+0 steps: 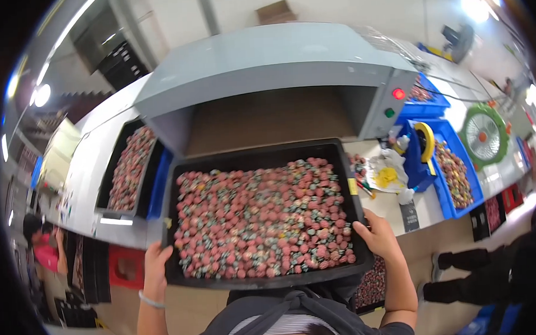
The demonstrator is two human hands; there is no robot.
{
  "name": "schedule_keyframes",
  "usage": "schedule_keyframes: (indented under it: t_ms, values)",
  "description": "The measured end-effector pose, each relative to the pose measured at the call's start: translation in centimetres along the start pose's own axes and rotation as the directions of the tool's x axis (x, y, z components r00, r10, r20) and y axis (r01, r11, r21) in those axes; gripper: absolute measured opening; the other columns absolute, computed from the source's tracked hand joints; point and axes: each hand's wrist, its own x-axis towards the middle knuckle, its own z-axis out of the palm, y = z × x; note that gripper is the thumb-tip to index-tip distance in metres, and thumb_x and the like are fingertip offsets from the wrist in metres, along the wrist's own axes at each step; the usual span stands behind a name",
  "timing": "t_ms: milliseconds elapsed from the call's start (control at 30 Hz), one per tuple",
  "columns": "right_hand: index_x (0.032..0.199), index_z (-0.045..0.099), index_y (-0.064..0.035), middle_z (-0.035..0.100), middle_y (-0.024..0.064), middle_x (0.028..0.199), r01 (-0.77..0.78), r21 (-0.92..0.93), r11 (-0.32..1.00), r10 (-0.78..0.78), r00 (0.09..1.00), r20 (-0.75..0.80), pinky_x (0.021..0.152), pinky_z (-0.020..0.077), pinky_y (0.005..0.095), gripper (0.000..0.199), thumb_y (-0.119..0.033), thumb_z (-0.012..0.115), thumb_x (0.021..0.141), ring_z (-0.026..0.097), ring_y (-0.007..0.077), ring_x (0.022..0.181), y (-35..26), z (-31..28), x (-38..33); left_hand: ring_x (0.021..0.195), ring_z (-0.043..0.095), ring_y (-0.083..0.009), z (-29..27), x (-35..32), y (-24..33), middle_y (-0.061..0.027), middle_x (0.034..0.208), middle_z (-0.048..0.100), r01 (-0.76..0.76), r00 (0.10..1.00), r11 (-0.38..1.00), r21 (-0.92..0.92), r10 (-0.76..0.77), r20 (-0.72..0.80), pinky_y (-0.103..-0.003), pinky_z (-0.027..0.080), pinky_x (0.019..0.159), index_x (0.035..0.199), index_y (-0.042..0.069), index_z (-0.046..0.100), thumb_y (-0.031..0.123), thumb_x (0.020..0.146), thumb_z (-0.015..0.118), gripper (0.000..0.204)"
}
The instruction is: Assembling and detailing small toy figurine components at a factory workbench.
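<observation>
Evidently, the landmark for this record was the black tray [257, 159], a shallow rectangular bin held level in front of the person's chest, its far edge close to the mouth of the grey tunnel machine [265, 79].

Well to the left of the tray, a second dark tray of similar pieces [128, 169] sat on the pale surface [94, 167], with a blue bin edge [157, 186] between the two.

At the tray's near-left corner, the left hand [155, 267] was clenched on the rim, fingers curled over the edge, with a pale band at the wrist. The forearm rose from the lower edge with the elbow bent.

Inside the tray lay a dense layer of small round pink and green pieces [261, 218], covering almost the whole floor. Judged from that fill, the load would be fairly heavy and loose, prone to slide or spill if tilted. The tray itself looked stiff; opposite corners or long rims appeared the soundest holds.

At the near-right corner, the right hand [373, 234] gripped the rim, thumb over the top edge, its forearm likewise bent and rising from below.

Right of the tray stood blue bins [456, 161] holding more pieces, a yellow tape roll [426, 141] and a green fan [484, 135].
</observation>
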Motion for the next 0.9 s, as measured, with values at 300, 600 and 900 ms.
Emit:
schedule_keyframes:
  t_ms: [300, 600, 900]
  values:
    - [0.085, 0.062, -0.0055, 0.062, 0.0129, 0.088, 0.25, -0.486, 0.837, -0.443, 0.831, -0.336, 0.074, 0.046, 0.0411, 0.015, -0.015, 0.056, 0.076, 0.058, 0.0321, 0.082, 7.8, -2.9, 16.0, 0.084, 0.06, -0.0179, 1.9, -4.4, 0.5, -0.0111, 0.093, 0.061, -0.062, 0.996, 0.998, 0.024, 0.063, -0.062, -0.03, 0.049, 0.076, 0.103, -0.004, 0.05, -0.003, 0.073, 0.058, 0.031]
    - [0.088, 0.06, -0.0095, 0.054, 0.0061, 0.097, 0.597, -0.564, 0.57, -0.71, 0.703, 0.026, 0.081, 0.0412, 0.0365, 0.017, -0.017, 0.06, 0.072, 0.049, 0.0245, 0.095, 8.6, 3.3, 28.6, 0.083, 0.062, -0.0188, 2.7, -5.5, -0.1, -0.0125, 0.094, 0.061, 0.009, 0.98, 0.997, 0.078, 0.006, -0.2, -0.029, 0.052, 0.072, 0.103, -0.005, 0.05, -0.005, 0.073, 0.057, 0.031]
    - [0.087, 0.058, -0.0043, 0.052, 0.0079, 0.095, 0.434, -0.814, 0.387, -0.659, 0.748, 0.086, 0.082, 0.0408, 0.0354, 0.018, -0.01, 0.047, 0.073, 0.049, 0.0245, 0.094, 13.6, 2.8, 28.6, 0.089, 0.058, -0.0166, 2.0, -1.8, -1.9, -0.01, 0.1, 0.059, -0.046, 0.995, 0.997, 0.061, 0.051, -0.081, -0.027, 0.046, 0.08, 0.105, -0.004, 0.049, -0.01, 0.072, 0.053, 0.034]
